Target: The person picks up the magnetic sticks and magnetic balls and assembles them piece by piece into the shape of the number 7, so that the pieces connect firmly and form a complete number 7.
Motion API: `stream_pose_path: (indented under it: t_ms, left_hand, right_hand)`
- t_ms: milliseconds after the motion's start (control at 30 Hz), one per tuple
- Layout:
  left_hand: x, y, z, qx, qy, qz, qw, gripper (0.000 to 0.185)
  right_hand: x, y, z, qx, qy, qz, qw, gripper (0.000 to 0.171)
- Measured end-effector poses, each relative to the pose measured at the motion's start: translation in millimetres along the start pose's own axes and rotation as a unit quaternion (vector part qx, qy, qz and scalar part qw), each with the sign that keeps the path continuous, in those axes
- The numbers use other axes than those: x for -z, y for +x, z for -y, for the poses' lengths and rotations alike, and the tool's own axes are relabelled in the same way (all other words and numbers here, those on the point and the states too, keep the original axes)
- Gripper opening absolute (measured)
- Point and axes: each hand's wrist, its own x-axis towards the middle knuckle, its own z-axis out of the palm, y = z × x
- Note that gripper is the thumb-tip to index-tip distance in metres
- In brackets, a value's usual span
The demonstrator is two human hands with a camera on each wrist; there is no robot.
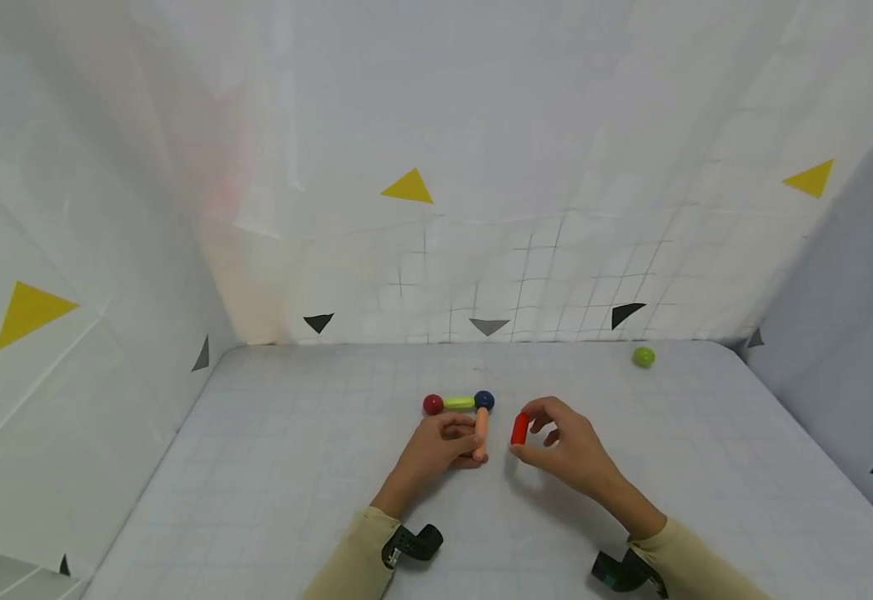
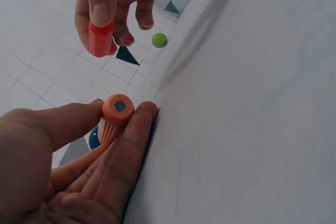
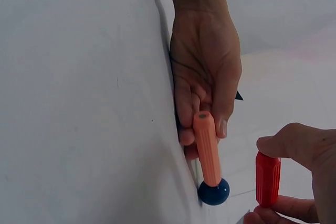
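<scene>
On the white table (image 1: 271,500) lies a small build: a red ball (image 1: 433,405), a green rod (image 1: 459,403), a blue ball (image 1: 484,401) and an orange rod (image 1: 481,433) running from the blue ball toward me. My left hand (image 1: 444,446) holds the orange rod (image 2: 116,114) (image 3: 207,148) between thumb and fingers. My right hand (image 1: 556,442) pinches a short red rod (image 1: 519,428) (image 2: 100,38) (image 3: 268,178) upright between thumb and forefinger, just right of the orange rod and apart from it.
A loose green ball (image 1: 643,357) (image 2: 159,40) sits at the back right of the table. White walls with yellow and black triangles close in the table on three sides.
</scene>
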Motion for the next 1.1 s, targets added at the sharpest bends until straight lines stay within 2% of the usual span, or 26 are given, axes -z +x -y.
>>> stream_pose_path:
  t_ms: [133, 367, 467, 667, 900, 1100]
  left_hand:
    - [-0.8, 0.1, 1.0, 0.003, 0.003, -0.001, 1.0000, 0.041]
    - [-2.8, -0.2, 0.2, 0.020, -0.081, 0.015, 0.9964, 0.040]
    - [-2.9, -1.7, -2.2, 0.017, -0.090, 0.016, 0.9957, 0.039]
    - [-1.4, -0.9, -0.8, 0.007, -0.081, 0.017, 0.9965, 0.039]
    - [-0.7, -0.4, -1.6, 0.006, -0.044, 0.009, 0.9990, 0.037]
    - [-0.4, -0.9, -1.0, 0.001, -0.031, 0.005, 0.9995, 0.037]
  right_hand:
    - [-4, -3, 4, 0.002, 0.009, 0.007, 1.000, 0.049]
    - [-14, -6, 11, -0.004, 0.027, 0.033, 0.999, 0.050]
    - [-19, -7, 15, -0.004, 0.031, 0.043, 0.999, 0.049]
    - [-26, -9, 19, 0.002, 0.038, 0.061, 0.997, 0.047]
    - [-32, -12, 19, 0.024, 0.044, 0.067, 0.996, 0.048]
    - [-36, -14, 19, 0.031, 0.063, 0.078, 0.994, 0.047]
